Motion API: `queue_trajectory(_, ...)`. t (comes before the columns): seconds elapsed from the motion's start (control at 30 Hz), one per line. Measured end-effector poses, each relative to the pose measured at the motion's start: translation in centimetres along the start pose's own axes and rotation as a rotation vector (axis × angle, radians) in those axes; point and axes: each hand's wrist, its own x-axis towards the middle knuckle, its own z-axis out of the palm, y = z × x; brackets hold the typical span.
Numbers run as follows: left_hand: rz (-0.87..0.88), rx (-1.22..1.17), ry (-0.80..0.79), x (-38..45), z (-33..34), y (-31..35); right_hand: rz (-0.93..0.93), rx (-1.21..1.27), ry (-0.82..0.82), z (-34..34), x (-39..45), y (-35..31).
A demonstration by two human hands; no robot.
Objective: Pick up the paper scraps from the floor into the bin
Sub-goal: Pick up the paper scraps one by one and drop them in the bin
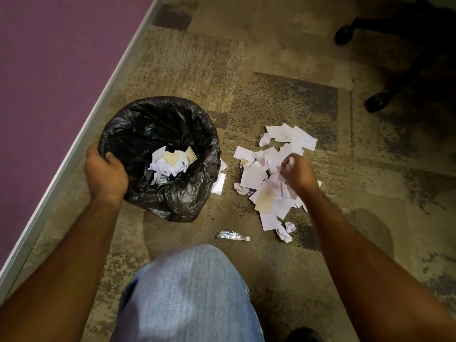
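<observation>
A round bin [172, 198] lined with a black plastic bag stands on the carpet, with several white and tan paper scraps [170, 165] at its bottom. My left hand [106, 172] grips the bin's near-left rim. To the right of the bin lies a pile of white paper scraps [256, 176] spread on the floor. My right hand [297, 172] is down on the middle of that pile, its fingers curled round some scraps. Two crumpled bits [286, 230] lie at the pile's near end, and a white scrap [219, 183] lies beside the bin.
A small silvery wrapper [232, 235] lies on the carpet in front of my knee [190, 287]. A purple wall with a pale skirting [74, 141] runs along the left. Black chair legs with castors [377, 101] stand at the far right.
</observation>
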Motion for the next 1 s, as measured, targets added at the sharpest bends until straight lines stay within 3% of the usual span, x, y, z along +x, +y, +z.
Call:
queue_trajectory(0.13,-0.023,-0.004,-0.002,-0.4,-0.1,0.4,-0.150,0.508,0.108,-3.5,-2.0,-8.4)
queue_trajectory(0.3,-0.027,-0.018,-0.013,-0.5,-0.3,0.6,-0.447,0.896,-0.178,-3.1,-6.3,-19.8)
queue_trajectory(0.53,-0.021,-0.032,-0.011,-0.8,-0.3,0.7,-0.734,0.334,-0.533,1.9,-5.8,-24.1)
queue_trajectory(0.6,-0.024,-0.034,-0.008,-0.8,-0.2,0.8,-0.776,0.251,-0.508,1.9,-5.2,-23.8)
queue_trajectory(0.67,-0.027,-0.027,-0.005,-0.6,-0.1,0.7,-0.809,0.205,-0.357,1.5,-4.8,-22.7)
queue_trajectory(0.77,-0.025,-0.021,-0.003,-0.4,0.0,0.4,-0.681,0.260,-0.090,1.3,-4.1,-18.5)
queue_trajectory(0.83,-0.017,-0.022,-0.001,-0.1,0.1,0.2,-0.499,0.268,-0.015,2.3,-3.7,-14.0)
queue_trajectory(0.9,-0.017,-0.024,-0.002,0.0,0.2,0.0,-0.309,0.126,-0.053,4.2,-3.7,-8.4)
queue_trajectory(1.0,-0.014,-0.027,0.007,0.1,0.4,-0.3,-0.160,-0.112,-0.306,7.3,-5.7,-2.6)
